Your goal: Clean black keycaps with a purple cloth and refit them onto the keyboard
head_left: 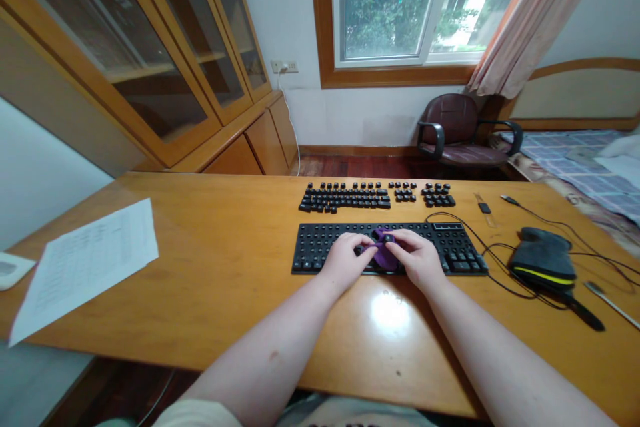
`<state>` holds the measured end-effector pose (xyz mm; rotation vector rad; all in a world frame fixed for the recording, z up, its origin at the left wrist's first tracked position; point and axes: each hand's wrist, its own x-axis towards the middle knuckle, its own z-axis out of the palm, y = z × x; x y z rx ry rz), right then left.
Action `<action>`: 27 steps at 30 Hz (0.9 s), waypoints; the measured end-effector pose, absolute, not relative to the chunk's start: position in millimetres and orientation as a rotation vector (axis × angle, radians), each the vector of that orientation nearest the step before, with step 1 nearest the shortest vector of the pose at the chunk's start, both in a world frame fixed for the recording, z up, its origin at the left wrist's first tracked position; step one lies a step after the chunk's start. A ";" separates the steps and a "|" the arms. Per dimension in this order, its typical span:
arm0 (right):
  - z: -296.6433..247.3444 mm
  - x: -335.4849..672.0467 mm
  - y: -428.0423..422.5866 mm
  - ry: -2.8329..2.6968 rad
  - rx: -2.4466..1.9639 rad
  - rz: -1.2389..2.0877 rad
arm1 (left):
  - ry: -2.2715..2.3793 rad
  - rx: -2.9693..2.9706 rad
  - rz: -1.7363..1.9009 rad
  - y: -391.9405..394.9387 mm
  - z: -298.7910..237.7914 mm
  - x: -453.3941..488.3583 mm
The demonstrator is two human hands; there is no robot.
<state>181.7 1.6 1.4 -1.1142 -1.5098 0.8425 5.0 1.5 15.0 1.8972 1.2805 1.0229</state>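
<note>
A purple cloth is bunched between my two hands, above the middle of a black keyboard. My left hand pinches the cloth's left side between thumb and fingers. From the right, my right hand grips the cloth with a small black keycap at its fingertips. Much of the keyboard shows bare switches, while larger keycaps sit on its right end. Behind it, loose black keycaps lie on the desk in keyboard order. My hands and the cloth hide part of the keyboard's middle.
On the wooden desk, printed sheets lie at the left. To the right are a cable, a dark brush-like cleaning tool with yellow trim, a toothbrush-like stick and a small keycap puller-like item.
</note>
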 end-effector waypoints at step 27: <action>5.4 181.1 0.8 -1.351 -1.151 0.904 | 0.922 1.195 0.945 3.9 12.5 7.0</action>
